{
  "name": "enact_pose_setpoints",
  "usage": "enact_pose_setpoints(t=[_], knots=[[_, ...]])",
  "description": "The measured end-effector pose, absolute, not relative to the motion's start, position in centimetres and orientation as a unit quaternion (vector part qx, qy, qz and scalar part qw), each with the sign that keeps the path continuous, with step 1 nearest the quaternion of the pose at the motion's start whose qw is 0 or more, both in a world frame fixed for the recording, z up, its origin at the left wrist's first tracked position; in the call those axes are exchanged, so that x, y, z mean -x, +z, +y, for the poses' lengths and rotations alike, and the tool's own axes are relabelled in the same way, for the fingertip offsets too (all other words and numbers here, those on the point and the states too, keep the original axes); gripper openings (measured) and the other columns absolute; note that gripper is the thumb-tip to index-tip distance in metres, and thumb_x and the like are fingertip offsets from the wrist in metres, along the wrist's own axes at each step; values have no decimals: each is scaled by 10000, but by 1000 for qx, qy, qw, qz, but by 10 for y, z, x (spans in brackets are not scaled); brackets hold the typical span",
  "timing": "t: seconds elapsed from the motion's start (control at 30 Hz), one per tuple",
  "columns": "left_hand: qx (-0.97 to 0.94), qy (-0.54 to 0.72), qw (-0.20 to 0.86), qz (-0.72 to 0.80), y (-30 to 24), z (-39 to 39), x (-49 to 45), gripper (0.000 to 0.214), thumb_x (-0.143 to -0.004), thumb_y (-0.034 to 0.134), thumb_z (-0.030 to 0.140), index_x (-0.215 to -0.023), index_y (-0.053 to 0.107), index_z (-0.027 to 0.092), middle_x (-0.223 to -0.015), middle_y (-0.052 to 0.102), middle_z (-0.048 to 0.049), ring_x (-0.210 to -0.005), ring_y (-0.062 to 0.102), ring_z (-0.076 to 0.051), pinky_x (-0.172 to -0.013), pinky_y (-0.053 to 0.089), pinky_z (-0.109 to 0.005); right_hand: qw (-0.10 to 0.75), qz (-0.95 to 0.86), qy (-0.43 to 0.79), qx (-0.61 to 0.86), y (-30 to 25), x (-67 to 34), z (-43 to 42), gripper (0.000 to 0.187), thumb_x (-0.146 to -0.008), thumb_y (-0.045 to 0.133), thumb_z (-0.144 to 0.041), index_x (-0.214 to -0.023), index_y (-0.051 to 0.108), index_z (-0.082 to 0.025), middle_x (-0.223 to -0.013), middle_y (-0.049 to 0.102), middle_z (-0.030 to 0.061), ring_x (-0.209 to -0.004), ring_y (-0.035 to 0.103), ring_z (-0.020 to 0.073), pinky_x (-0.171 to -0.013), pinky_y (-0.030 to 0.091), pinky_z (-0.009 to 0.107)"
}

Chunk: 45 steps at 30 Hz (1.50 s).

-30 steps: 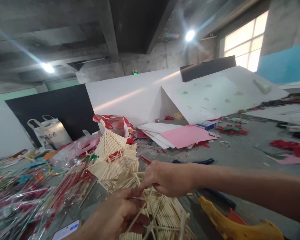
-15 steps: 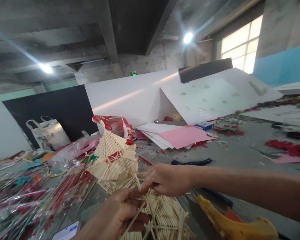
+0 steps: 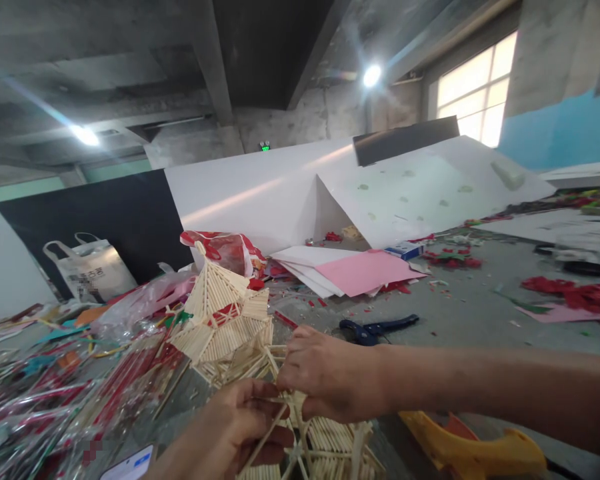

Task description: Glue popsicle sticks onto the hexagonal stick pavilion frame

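Observation:
My left hand (image 3: 230, 433) is at the bottom centre, fingers closed round a thin wooden stick (image 3: 263, 440) that slants down from them. My right hand (image 3: 325, 377) reaches in from the right, its fingers pinched together on the stick panel (image 3: 330, 443), a flat piece of many glued sticks lying under both hands. The two hands almost touch. Behind them stands a small pagoda-like stick model (image 3: 220, 317) with a pointed roof and red trim.
Cellophane packs of sticks (image 3: 70, 400) cover the left. A phone (image 3: 127, 463) lies bottom left, a yellow glue gun (image 3: 473, 450) bottom right, blue-handled scissors (image 3: 375, 328) beyond my right wrist. Pink and white paper sheets (image 3: 360, 272), red scraps and white boards lie farther back.
My right hand has dropped closer to my left hand and curled tighter onto the stick panel. The scissors behind the wrist show more. The view has shifted slightly right.

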<state>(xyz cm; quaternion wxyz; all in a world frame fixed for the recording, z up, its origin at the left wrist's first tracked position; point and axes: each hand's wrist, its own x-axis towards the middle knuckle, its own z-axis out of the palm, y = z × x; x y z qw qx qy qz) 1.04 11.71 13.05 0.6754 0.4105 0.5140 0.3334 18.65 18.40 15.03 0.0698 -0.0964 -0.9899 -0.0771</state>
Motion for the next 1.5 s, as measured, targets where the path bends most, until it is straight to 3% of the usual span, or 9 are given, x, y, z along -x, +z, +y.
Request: enact_pose_setpoints(t=[0.2, 0.53, 0.87, 1.5], knots=[[-395, 334, 689, 507, 127, 121, -10, 388, -542, 639, 155, -915, 535, 131, -1004, 620, -109, -765, 618, -181, -695, 434, -281, 120, -979, -148, 71, 142, -184, 183, 141, -816, 514, -283, -783, 553, -151, -738, 623, 38, -764, 511, 171, -786, 316, 337], [-400, 354, 687, 493, 134, 114, -13, 344, -589, 658, 204, -910, 557, 132, -947, 616, -84, -794, 609, -193, -736, 424, -301, 139, -971, -188, 52, 135, -186, 185, 98, -815, 464, -196, -742, 518, -158, -703, 599, 36, -704, 478, 160, -723, 318, 330], [-405, 349, 672, 512, 138, 109, -13, 316, -678, 655, 232, -952, 537, 128, -1002, 609, -109, -851, 604, -209, -785, 429, -315, 155, -974, -157, 49, 126, -185, 188, 73, -799, 463, -164, -745, 511, -158, -696, 599, 28, -694, 487, 146, -754, 333, 310], [-411, 347, 678, 501, 142, 106, -14, 260, -711, 594, 172, -962, 540, 132, -885, 623, -78, -853, 594, -192, -841, 413, -332, 167, -976, -80, 112, 127, -185, 180, 99, -818, 478, -228, -827, 541, -153, -733, 616, 23, -722, 517, 147, -732, 351, 298]])
